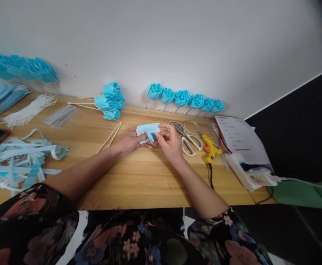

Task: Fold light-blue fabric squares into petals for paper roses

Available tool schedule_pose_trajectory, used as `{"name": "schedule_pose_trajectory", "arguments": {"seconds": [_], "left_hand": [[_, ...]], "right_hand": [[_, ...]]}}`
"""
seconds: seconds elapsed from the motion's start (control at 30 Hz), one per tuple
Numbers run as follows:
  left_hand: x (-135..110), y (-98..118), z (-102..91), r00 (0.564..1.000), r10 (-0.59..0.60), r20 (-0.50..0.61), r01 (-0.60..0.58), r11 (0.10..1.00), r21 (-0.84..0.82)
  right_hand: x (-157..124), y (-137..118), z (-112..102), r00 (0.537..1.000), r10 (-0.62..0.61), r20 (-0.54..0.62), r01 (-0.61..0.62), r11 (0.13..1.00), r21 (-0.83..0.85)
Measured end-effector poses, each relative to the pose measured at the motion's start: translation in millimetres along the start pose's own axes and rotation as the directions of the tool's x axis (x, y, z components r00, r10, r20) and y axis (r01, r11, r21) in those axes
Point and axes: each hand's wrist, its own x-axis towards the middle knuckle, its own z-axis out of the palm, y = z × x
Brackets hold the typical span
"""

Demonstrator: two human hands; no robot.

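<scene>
Both hands meet over the middle of a wooden table [139,176]. My left hand [128,142] grips the lower edge of a folded piece of light blue mask fabric [147,129]. My right hand [170,141] pinches the same piece from the right, fingers closed on a fold of it. Two thin wooden sticks [110,137] lie just left of my left hand.
Scissors [187,137] and a yellow glue gun [211,148] lie right of my hands, then papers [239,138] and a white power strip [250,176]. Finished blue fabric roses [184,98] line the wall; more on sticks [110,100]. Cut strips [17,158], white ear loops [28,110] at left.
</scene>
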Motion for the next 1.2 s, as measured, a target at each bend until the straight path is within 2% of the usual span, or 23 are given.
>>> {"name": "schedule_pose_trajectory", "arguments": {"seconds": [0.6, 0.8, 0.87, 1.0, 1.1, 1.2], "left_hand": [[0, 0, 0.2, 0.999, 0.001, 0.034, -0.001, 1.000, 0.009], [2, -3, 0.1, 1.000, 0.009, -0.025, -0.010, 1.000, -0.027], [2, -4, -0.1, 0.999, 0.017, -0.032, -0.018, 0.999, -0.030], [2, -5, -0.4, 0.998, 0.035, -0.048, -0.037, 0.999, -0.035], [2, -4, 0.2, 0.997, 0.023, -0.078, -0.024, 1.000, -0.014], [2, -4, 0.7, 0.996, 0.018, -0.087, -0.019, 1.000, -0.006]], "right_hand": [[0, 2, -2, 0.999, -0.042, -0.011, 0.041, 0.997, -0.061], [-2, -4, -5, 0.978, -0.210, -0.001, 0.203, 0.947, -0.249], [-1, -8, -5, 0.950, -0.312, 0.032, 0.305, 0.897, -0.321], [2, -13, -5, 0.861, -0.494, 0.122, 0.499, 0.776, -0.385], [3, -12, -4, 0.830, -0.516, 0.210, 0.557, 0.762, -0.330], [0, -9, -3, 0.859, -0.453, 0.237, 0.508, 0.807, -0.301]]}}
